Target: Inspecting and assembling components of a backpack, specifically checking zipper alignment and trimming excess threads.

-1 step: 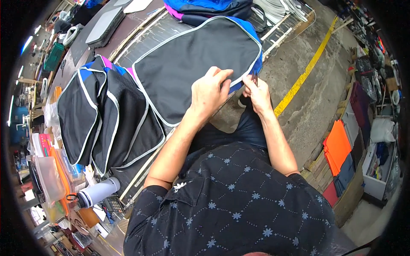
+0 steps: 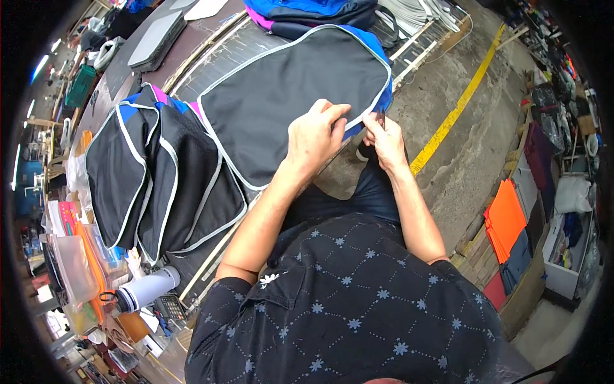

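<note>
Head view. Landmark: the panel.

1 black fabric panel (image 2: 288, 83): matte cloth, corners rounded, pale grey binding all round; blue cloth shows at its R edge. Lies flat on the table (image 2: 230, 51), directly ahead of you.

2 hands, yours. L hand (image 2: 313, 137): over panel's near edge, fingers bent, thumb near forefinger; can't tell if they pinch anything. R hand (image 2: 387, 141): at panel's near R edge, fingers closed round 1 small dark tool (image 2: 382, 118), slim, type unclear; thumb by the binding.

L of panel: 1 heap of black pcs (image 2: 182, 192), mesh-like in parts, same pale binding, blue + magenta bits at top; folds overlap, qty can't be told.

Near-L of panel, past heap: 1 bottle (image 2: 150, 288), smooth, cylindrical, pale lilac-grey; 1 calculator (image 2: 171, 306) beside it, small keys in rows.

Beyond panel: 1 blue/black/magenta fabric bundle (image 2: 313, 13), soft, puffy. Far L of panel: 1 stack of grey sheets (image 2: 158, 41), flat, qty unclear.

R of panel: 1 yellow stripe (image 2: 457, 118) on rough concrete; farther R, orange sheets (image 2: 505, 214), flat, angular, qty unclear.
</note>
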`<state>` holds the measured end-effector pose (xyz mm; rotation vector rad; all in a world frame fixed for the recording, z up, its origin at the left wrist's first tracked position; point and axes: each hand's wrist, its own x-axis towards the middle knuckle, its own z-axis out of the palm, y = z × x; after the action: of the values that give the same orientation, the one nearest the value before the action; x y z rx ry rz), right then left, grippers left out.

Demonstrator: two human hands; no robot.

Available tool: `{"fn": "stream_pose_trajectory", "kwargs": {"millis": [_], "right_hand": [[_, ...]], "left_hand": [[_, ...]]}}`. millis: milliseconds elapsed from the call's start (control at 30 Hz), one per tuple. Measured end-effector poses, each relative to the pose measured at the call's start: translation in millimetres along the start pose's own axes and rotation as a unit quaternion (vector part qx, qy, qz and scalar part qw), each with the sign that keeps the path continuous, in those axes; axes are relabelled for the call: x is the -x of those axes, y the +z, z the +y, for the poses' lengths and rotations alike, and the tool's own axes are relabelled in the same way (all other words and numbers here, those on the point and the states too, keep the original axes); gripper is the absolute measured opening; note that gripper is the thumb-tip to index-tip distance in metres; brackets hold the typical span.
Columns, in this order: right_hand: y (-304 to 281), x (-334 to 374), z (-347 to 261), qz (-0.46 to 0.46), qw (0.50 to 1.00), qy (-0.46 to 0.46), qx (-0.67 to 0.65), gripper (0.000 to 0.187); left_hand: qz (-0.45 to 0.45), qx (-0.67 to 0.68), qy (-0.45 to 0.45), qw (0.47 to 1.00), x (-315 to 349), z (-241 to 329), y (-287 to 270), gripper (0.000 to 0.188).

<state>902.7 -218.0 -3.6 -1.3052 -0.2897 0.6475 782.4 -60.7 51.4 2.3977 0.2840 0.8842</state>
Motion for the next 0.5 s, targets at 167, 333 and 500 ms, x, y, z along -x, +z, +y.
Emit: {"fn": "stream_pose_trajectory", "kwargs": {"millis": [167, 333, 500], "right_hand": [[0, 3, -4, 0.006, 0.999, -0.019, 0.045, 0.022], [0, 3, -7, 0.005, 0.997, -0.027, 0.076, 0.022], [-14, -4, 3, -0.001, 0.984, -0.040, 0.172, 0.023]], "left_hand": [[-0.044, -0.015, 0.023, 0.999, -7, -5, 12, 0.012], [-0.011, 0.012, 0.019, 1.000, -10, -9, 21, 0.006], [0.005, 0.135, -0.084, 0.987, -5, -4, 25, 0.005]]}}
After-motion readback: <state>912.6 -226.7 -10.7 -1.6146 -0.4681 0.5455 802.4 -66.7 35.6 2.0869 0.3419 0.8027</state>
